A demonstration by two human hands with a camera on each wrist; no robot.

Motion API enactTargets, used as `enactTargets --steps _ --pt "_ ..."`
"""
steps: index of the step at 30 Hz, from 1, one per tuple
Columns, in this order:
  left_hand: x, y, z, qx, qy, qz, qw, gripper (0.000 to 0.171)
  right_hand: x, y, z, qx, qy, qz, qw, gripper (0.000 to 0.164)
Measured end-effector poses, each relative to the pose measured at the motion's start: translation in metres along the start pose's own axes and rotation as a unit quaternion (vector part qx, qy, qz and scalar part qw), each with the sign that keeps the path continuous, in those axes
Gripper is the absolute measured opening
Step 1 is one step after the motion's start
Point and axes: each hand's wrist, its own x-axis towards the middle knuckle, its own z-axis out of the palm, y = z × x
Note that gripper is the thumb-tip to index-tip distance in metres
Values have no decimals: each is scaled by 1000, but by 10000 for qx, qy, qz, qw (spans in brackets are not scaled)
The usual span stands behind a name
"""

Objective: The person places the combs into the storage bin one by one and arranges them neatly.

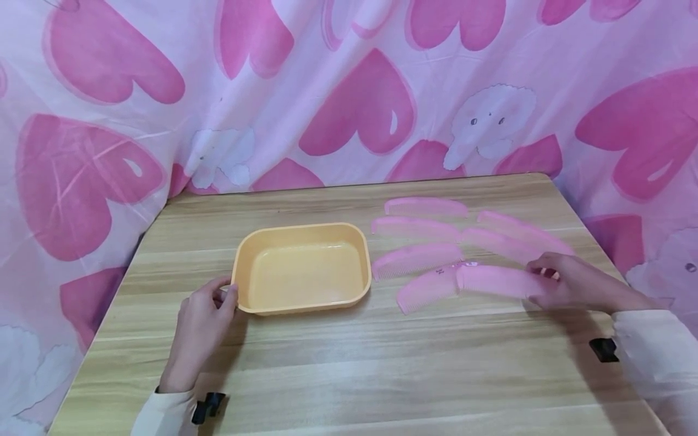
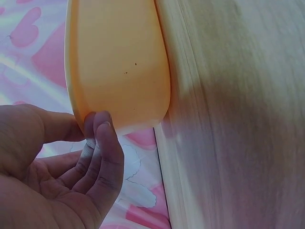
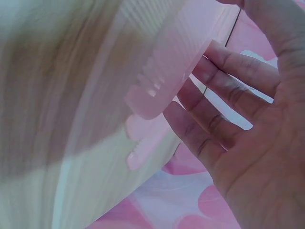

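A yellow plastic basin (image 1: pixel 305 306) stands left of the middle of the table. My left hand (image 1: pixel 204 321) pinches its left rim, thumb on one side and curled fingers on the other, as the left wrist view shows with the basin's outer wall (image 2: pixel 119 62). My right hand (image 1: pixel 572 281) holds the right end of the nearest pink comb (image 1: pixel 496 281). In the right wrist view, fingertips (image 3: pixel 174 117) lie along the smooth back of this comb (image 3: pixel 176 62), and the thumb is mostly out of frame. Its left end overlaps another pink comb (image 1: pixel 428 287).
Several more pink combs lie between basin and right hand, among them one at the back (image 1: pixel 428 206) and one at the right (image 1: pixel 523 230). The wooden table (image 1: pixel 349 375) meets a pink heart-patterned curtain (image 1: pixel 360 103) behind. Black clips hang at both sleeves.
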Motion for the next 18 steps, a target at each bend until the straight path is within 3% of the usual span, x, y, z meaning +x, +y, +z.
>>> enactTargets --steps 9,18 --pt "1 1 1 -32 -57 -43 10000 34 21 -13 -4 -216 140 -90 9996 42" --pt "0 1 1 -52 -117 -204 9997 36 51 -37 -7 -216 -72 269 9994 43"
